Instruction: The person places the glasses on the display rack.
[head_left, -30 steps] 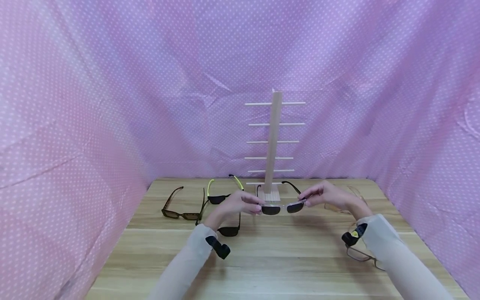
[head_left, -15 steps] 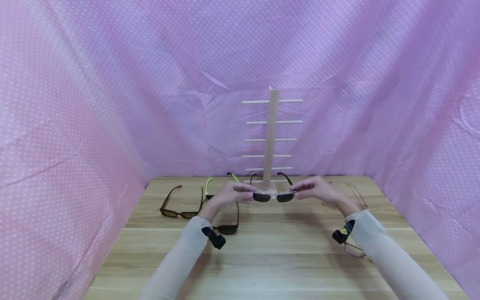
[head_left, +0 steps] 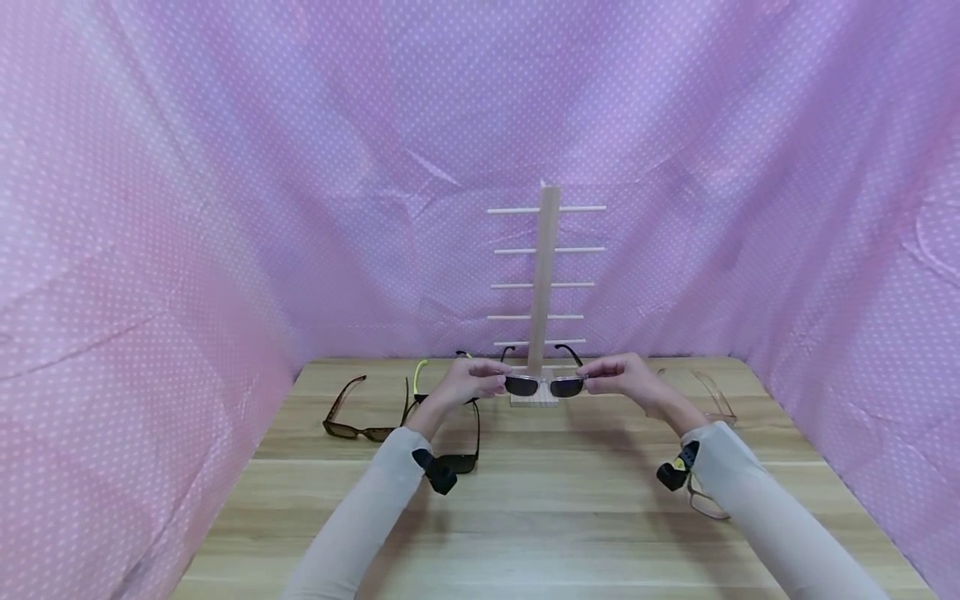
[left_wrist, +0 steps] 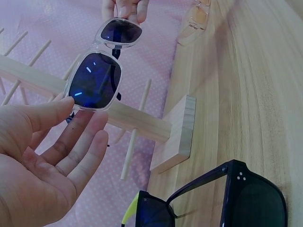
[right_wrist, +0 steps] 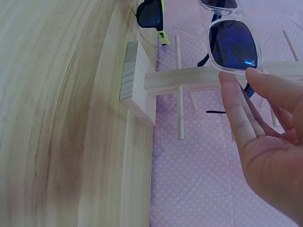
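Clear-framed sunglasses [head_left: 522,386] with dark lenses and dark temples are held level in front of the lower part of a wooden display stand [head_left: 545,283]. My left hand [head_left: 467,382] pinches their left end between thumb and fingers, and my right hand [head_left: 626,382] pinches the right end. In the left wrist view the thumb lies on the rim of the near lens [left_wrist: 97,80]. The right wrist view has thumb and fingertips at the lower corner of the other lens [right_wrist: 234,45]. The temples point back toward the stand, one on either side of its post; whether they touch a peg I cannot tell.
Brown sunglasses [head_left: 360,432], black sunglasses [head_left: 459,463] and yellow-green-templed sunglasses [head_left: 420,375] lie left on the wooden table [head_left: 525,533]. At right are clear-framed glasses [head_left: 716,400] and thin-rimmed eyeglasses [head_left: 705,502], partly behind the right arm. Pink dotted cloth [head_left: 375,167] hangs around.
Both hands have carried the clear-framed sunglasses farther back and slightly left, up to the stand's post. The grip at both ends stays the same. The view has shifted slightly.
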`<state>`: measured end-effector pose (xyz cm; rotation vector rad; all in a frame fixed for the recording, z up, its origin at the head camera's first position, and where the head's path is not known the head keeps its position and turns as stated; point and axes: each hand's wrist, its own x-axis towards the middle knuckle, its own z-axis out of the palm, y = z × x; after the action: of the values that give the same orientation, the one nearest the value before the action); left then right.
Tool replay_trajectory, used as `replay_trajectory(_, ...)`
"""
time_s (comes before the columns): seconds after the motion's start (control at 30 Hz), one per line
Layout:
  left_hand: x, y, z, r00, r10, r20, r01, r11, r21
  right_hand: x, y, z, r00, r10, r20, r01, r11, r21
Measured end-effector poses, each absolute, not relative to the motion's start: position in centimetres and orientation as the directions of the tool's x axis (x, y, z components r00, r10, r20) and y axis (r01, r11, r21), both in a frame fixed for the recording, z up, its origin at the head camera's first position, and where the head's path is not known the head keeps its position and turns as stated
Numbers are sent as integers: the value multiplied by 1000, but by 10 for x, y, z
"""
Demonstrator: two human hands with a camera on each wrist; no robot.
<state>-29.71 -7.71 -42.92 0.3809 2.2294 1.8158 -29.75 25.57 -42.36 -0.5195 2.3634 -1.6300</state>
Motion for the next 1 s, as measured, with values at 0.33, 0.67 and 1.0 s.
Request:
replay_trajectory(0.33, -300, -74, -429, -934, 357, -22, 64, 225, 972, -296, 254, -423, -923, -386, 17, -152, 323, -934)
replay_trajectory(0.67, -303, -74, -423, -943, 334, 1, 89, 248, 965, -299, 251, -419, -933, -355, 58, -177, 313, -933)
replay_trajectory(1.0, -302, -71, -426, -929, 371, -13, 92, 264, 960, -292, 254, -422, -935, -349, 57, -167, 294, -941)
